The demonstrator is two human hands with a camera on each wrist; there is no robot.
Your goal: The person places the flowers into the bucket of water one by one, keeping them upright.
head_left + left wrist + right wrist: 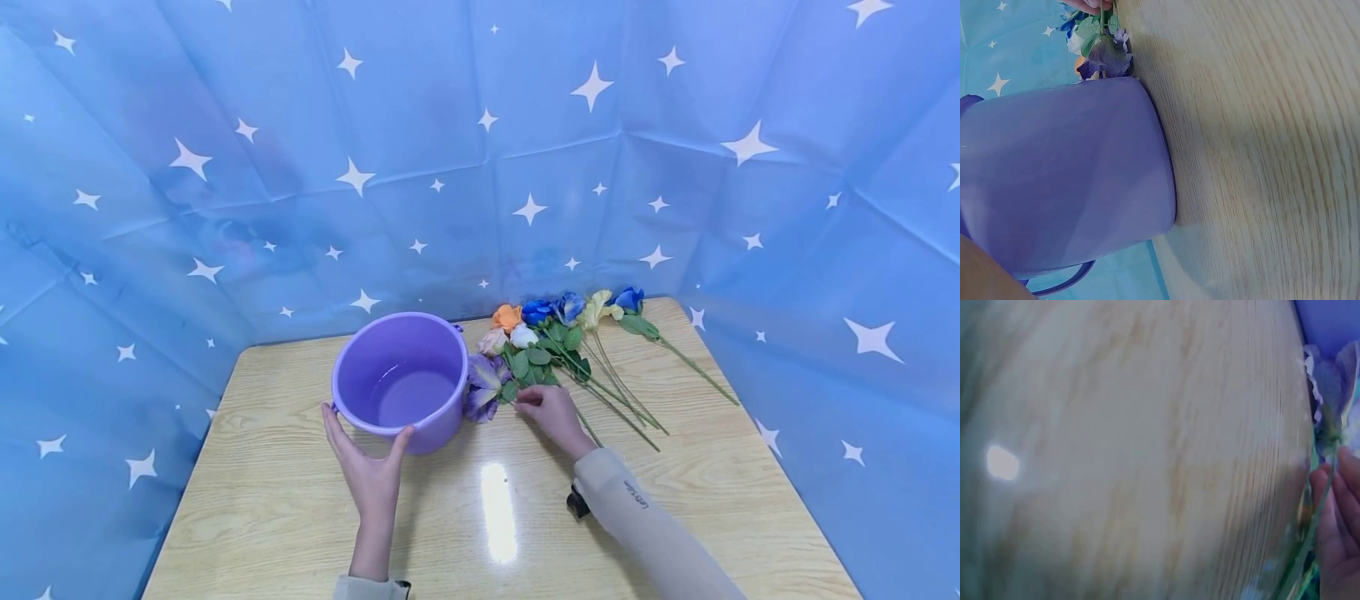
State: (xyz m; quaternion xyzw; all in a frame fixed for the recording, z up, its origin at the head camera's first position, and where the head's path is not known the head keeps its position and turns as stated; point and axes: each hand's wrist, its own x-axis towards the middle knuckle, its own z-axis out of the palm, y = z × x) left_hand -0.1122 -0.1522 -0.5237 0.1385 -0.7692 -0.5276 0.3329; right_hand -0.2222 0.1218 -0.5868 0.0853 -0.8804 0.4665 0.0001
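Note:
A purple plastic bucket [442, 427] stands upright on the wooden table. My left hand [372, 487] touches its near left side, with the fingers along the wall and the thumb spread to the front rim. Just right of the bucket, my right hand [557, 418] pinches the green stem [1329, 487] of a purple flower [483, 387] close below its bloom. The petals lie against or very near the bucket wall. In the left wrist view, the bucket's side [1066, 175] fills much of the picture, and only a small part of the left hand shows.
Beyond the right hand lie several long-stemmed flowers, among them an orange one [507, 317], a white one [523, 336] and a pale yellow one [595, 309]. A blue flower [628, 300] lies apart at the back right. A blue star-patterned cloth [420, 208] hangs behind the table [277, 500].

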